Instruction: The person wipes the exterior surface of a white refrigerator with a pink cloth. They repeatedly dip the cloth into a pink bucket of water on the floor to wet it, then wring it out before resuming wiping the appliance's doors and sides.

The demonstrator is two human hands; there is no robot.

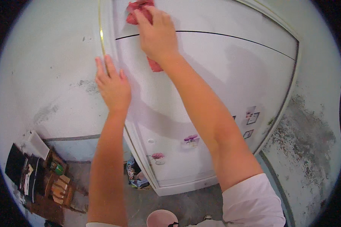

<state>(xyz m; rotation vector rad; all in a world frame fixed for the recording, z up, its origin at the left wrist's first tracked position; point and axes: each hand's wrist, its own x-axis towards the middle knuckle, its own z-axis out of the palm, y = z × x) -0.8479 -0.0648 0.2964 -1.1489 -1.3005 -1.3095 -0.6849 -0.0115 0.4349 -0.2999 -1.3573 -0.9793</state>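
Observation:
A white door panel (216, 71) with small flower and picture-frame decals fills the middle of the view, crossed near its top by a thin black line. High on its left side my right hand (160, 35) grips a crumpled red cloth (135, 18) against the surface; a strip of the cloth hangs below my palm. My left hand (113, 85) lies with fingers spread on the door frame's left edge, over a narrow gold trim line (101, 34), and holds nothing.
A pink basin (160, 218) stands on the grey floor (187, 200) below. Patterned bags (137, 176) lie behind the frame's lower left. At the lower left are a wooden chair (59, 188) and a dark television or screen (15, 166). Both side walls have dark stains (304, 127).

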